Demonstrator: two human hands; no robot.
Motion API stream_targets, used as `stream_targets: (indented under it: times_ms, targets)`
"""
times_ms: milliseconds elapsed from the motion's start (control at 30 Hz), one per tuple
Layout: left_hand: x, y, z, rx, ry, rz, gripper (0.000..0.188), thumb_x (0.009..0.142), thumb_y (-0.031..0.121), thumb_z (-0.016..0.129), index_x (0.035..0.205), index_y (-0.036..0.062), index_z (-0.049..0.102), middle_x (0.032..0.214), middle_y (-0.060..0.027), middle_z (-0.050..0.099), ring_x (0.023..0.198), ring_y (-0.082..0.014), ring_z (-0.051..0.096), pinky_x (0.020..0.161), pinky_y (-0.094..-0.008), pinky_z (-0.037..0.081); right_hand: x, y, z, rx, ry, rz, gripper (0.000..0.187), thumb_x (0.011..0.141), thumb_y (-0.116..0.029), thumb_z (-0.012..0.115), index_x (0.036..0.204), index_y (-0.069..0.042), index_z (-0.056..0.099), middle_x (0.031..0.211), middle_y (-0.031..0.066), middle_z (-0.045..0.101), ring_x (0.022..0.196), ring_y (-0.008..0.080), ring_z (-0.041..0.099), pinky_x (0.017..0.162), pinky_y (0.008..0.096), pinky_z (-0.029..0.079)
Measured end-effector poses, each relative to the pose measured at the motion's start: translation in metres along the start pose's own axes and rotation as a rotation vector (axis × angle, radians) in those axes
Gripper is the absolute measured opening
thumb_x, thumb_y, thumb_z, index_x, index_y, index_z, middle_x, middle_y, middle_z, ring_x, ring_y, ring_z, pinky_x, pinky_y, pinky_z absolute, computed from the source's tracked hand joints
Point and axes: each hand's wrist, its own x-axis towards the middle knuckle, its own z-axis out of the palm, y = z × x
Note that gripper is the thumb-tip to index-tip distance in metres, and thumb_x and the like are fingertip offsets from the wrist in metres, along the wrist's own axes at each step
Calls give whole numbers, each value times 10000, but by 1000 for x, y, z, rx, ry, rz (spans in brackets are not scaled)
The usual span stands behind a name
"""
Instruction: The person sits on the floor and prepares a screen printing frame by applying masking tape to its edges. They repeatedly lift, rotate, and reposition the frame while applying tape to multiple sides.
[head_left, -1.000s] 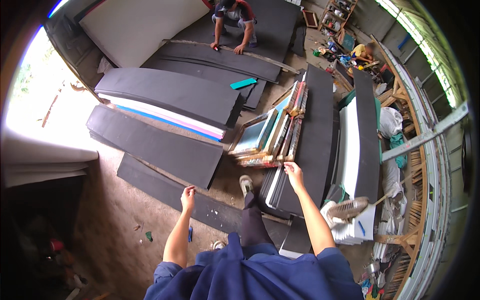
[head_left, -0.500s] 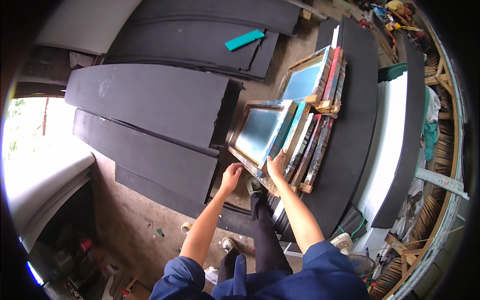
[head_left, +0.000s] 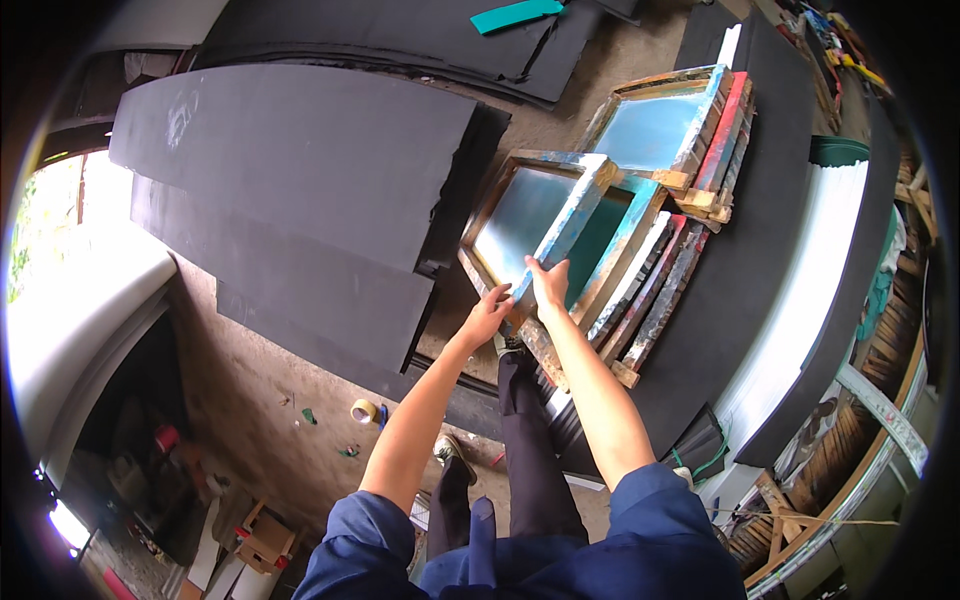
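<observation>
A paint-stained wooden screen frame (head_left: pixel 568 228) with a pale, shiny panel leans toward me at the front of a row. My right hand (head_left: pixel 549 287) grips its right side rail, fingers over the edge. At its near lower corner, my left hand (head_left: pixel 486 316) holds the frame with curled fingers, partly hidden behind it. Just behind stands a teal-edged frame (head_left: pixel 628 238) with a dark green panel, separated by a gap. More narrow frames (head_left: pixel 648 300), white, red and dark, stand packed to the right. Beyond is another group topped by a blue-edged frame (head_left: pixel 652 130).
Large black sheets (head_left: pixel 300 170) lie stacked at left; more black sheets (head_left: pixel 745 290) and white sheets (head_left: pixel 800 290) lie at right. A teal strip (head_left: pixel 516 15) lies at the back. A tape roll (head_left: pixel 364 411) is on the floor (head_left: pixel 270 360). My shoe (head_left: pixel 508 345) is close below the frames.
The front frame has tipped away from the teal-edged one, widening the gap. My left hand has come from beside the frame to its near corner. The whole view has shifted.
</observation>
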Motion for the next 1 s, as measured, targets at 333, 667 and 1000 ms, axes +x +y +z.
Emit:
stream_targets:
  times_ms: [333, 667, 1000]
  targets:
    - [-70, 54, -9, -245, -1, 177, 264, 939, 215, 428, 1111, 31, 505, 833, 10, 487, 784, -74, 435, 719, -233, 380, -88, -110, -47, -109, 68, -184, 417, 721, -271, 697, 887, 72, 527, 820, 222, 625, 764, 339, 626, 680, 391, 477]
    - [-245, 102, 23, -463, -4, 487, 168, 955, 227, 403, 926, 69, 450, 769, 35, 379, 702, -49, 363, 623, -210, 338, -279, -166, -134, -64, 200, -546, 329, 743, -231, 664, 871, 44, 538, 800, 202, 632, 734, 310, 623, 657, 388, 463]
    - [-512, 55, 31, -68, -229, 861, 281, 913, 123, 470, 1182, 42, 466, 1060, -97, 578, 997, -160, 540, 859, -307, 433, -553, -84, -275, 170, 320, -911, 425, 752, -208, 687, 1012, 98, 549, 873, 162, 640, 785, 205, 605, 723, 312, 467]
